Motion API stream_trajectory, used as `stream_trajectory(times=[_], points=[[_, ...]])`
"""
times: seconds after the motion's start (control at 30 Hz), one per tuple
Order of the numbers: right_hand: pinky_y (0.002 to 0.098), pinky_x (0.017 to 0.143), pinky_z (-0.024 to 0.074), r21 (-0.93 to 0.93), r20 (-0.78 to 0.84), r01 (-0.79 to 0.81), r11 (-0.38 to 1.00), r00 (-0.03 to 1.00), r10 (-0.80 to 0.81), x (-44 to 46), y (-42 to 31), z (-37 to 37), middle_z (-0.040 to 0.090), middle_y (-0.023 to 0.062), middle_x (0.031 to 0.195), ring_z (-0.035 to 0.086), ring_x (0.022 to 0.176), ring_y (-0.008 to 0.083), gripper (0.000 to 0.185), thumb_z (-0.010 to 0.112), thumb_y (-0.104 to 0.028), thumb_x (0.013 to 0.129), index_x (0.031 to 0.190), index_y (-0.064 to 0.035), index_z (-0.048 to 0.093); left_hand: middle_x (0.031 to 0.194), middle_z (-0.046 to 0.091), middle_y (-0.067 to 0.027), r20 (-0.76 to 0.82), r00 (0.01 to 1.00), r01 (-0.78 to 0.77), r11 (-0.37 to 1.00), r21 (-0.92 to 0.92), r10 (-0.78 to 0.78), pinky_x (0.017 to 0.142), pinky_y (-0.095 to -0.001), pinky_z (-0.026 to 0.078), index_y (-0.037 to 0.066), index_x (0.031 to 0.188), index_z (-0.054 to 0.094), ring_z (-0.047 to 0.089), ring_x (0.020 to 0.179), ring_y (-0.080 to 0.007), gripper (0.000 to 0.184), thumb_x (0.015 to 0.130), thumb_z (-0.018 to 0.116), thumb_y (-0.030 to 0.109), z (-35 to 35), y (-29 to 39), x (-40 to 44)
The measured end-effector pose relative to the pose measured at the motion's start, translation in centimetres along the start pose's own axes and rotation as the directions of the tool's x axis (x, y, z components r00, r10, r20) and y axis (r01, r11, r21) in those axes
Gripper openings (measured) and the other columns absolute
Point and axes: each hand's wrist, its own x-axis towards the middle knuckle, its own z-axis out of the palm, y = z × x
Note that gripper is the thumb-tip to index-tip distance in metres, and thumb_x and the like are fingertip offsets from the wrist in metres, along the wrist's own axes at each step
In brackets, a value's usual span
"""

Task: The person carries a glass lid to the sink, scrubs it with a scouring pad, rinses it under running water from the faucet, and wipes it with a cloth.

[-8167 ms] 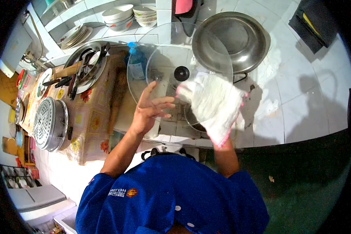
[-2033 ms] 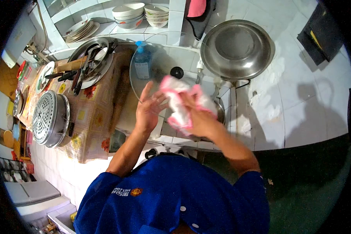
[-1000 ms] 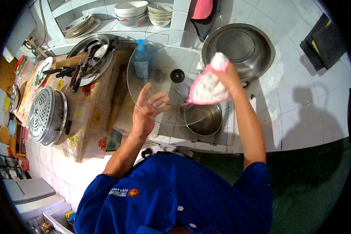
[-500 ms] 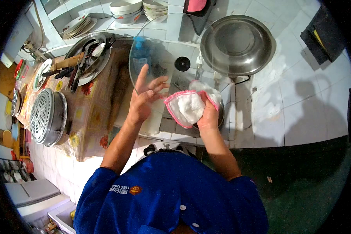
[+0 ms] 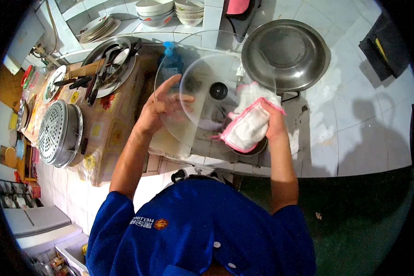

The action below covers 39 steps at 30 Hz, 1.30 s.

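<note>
My left hand grips the left edge of a large round glass lid, its fingers seen partly through the glass. A black knob sits at the lid's middle. In my right hand is a bunched white cloth with pink edging, over the lid's lower right part. Under the lid and cloth, part of a metal pot shows. A blue pump bottle stands behind the lid's left side.
An upturned steel basin rests on the tiled counter at right. On the left table are a steamer pot and a pan of utensils. Bowls and plates sit on the back shelf.
The cloth has moved across the lid several times and is now at its lower right, with my right hand. The lid has tilted and shifted slightly right. My left hand stays at its left edge.
</note>
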Motion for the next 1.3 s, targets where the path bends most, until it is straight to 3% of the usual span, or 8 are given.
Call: stream_trajectory(times=[0.13, 0.23, 0.33, 0.5, 0.6, 0.8, 0.9, 1.3], points=[[0.0389, 0.089, 0.0509, -0.069, -0.092, 0.105, 0.992, 0.990, -0.111, -0.8, 1.5, 0.0, 0.063, 0.0098, 0.112, 0.062, 0.101, 0.0246, 0.033, 0.065, -0.013, 0.088, 0.118, -0.0015, 0.058, 0.119, 0.058, -0.0273, 0.057, 0.997, 0.038, 0.990, 0.133, -0.046, 0.073, -0.0348, 0.058, 0.008, 0.148, 0.021, 0.063, 0.101, -0.0355, 0.086, 0.081, 0.064, 0.041, -0.1, 1.0, 0.4], [0.0389, 0.093, 0.0484, 0.005, -0.127, 0.142, 0.990, 0.982, -0.140, -0.8, 4.3, -0.4, 0.061, 0.0106, 0.117, 0.059, 0.106, 0.0252, 0.036, 0.064, -0.013, 0.088, 0.121, -0.0013, 0.056, 0.119, 0.058, -0.0250, 0.096, 0.989, -0.051, 0.861, -0.506, 0.115, 0.075, -0.0341, 0.058, 0.008, 0.145, 0.031, 0.063, 0.100, -0.0334, 0.098, 0.078, 0.044, 0.078, -1.6, -1.3, 1.5], [0.0386, 0.094, 0.0470, 0.061, -0.143, 0.203, 0.977, 0.971, -0.193, -1.7, 6.8, 2.6, 0.060, 0.0104, 0.119, 0.058, 0.108, 0.0248, 0.038, 0.062, -0.017, 0.089, 0.123, -0.0013, 0.055, 0.106, 0.063, -0.0153, -0.372, 0.927, -0.255, 0.661, -0.706, -0.040, 0.086, -0.0394, 0.051, 0.005, 0.115, 0.059, 0.062, 0.095, -0.0282, 0.061, 0.090, 0.048, 0.059, -3.8, -7.7, 4.5], [0.0377, 0.092, 0.0475, 0.251, -0.113, 0.141, 0.958, 0.987, -0.116, -0.9, 9.7, 5.3, 0.060, 0.0086, 0.118, 0.059, 0.107, 0.0235, 0.040, 0.063, -0.024, 0.091, 0.125, -0.0049, 0.054, 0.104, 0.063, -0.0120, -0.115, 0.993, -0.090, 0.771, -0.630, 0.021, 0.085, -0.0376, 0.047, 0.005, 0.108, 0.063, 0.059, 0.096, -0.0246, 0.049, 0.091, 0.050, 0.049, 2.0, -11.9, 7.5], [0.0382, 0.092, 0.0479, 0.292, -0.037, 0.144, 0.945, 0.990, -0.139, -0.6, 9.7, 5.9, 0.059, 0.0087, 0.120, 0.058, 0.108, 0.0241, 0.041, 0.062, -0.024, 0.091, 0.127, -0.0054, 0.052, 0.113, 0.061, -0.0126, -0.424, 0.867, 0.055, 0.894, -0.444, -0.263, 0.091, -0.0373, 0.046, 0.003, 0.120, 0.057, 0.058, 0.103, -0.0240, 0.053, 0.091, 0.051, 0.047, 6.0, -9.9, 5.7], [0.0383, 0.092, 0.0482, 0.281, -0.177, 0.206, 0.937, 0.971, -0.160, -0.3, 8.7, 5.4, 0.060, 0.0055, 0.117, 0.058, 0.107, 0.0219, 0.038, 0.065, -0.020, 0.090, 0.124, -0.0073, 0.054, 0.140, 0.044, -0.0151, -0.012, 1.000, -0.002, 0.914, -0.405, -0.003, 0.109, -0.0380, 0.033, 0.002, 0.142, 0.033, 0.045, 0.128, -0.0250, 0.066, 0.088, 0.060, 0.028, 2.4, -9.8, -0.7], [0.0387, 0.093, 0.0480, 0.302, -0.195, 0.245, 0.921, 0.962, -0.192, -0.1, 9.0, 5.6, 0.060, 0.0053, 0.117, 0.058, 0.107, 0.0219, 0.038, 0.065, -0.020, 0.090, 0.124, -0.0074, 0.054, 0.151, 0.028, -0.0179, 0.133, 0.991, 0.001, 0.969, 0.248, -0.035, 0.114, -0.0410, 0.022, 0.005, 0.151, 0.005, 0.029, 0.139, -0.0271, 0.097, 0.081, 0.070, 0.023, 3.7, -5.8, -3.5], [0.0449, 0.098, 0.0445, 0.270, 0.117, 0.197, 0.942, 0.965, -0.235, -1.5, 5.5, 3.7, 0.057, 0.0145, 0.125, 0.058, 0.109, 0.0299, 0.057, 0.050, -0.047, 0.093, 0.125, -0.0001, 0.051, 0.134, 0.049, -0.0244, -0.309, 0.948, -0.107, 0.991, -0.075, 0.079, 0.103, -0.0421, 0.038, -0.003, 0.137, 0.036, 0.052, 0.120, -0.0329, 0.061, 0.080, 0.051, 0.011, 2.7, -5.5, -3.6]])
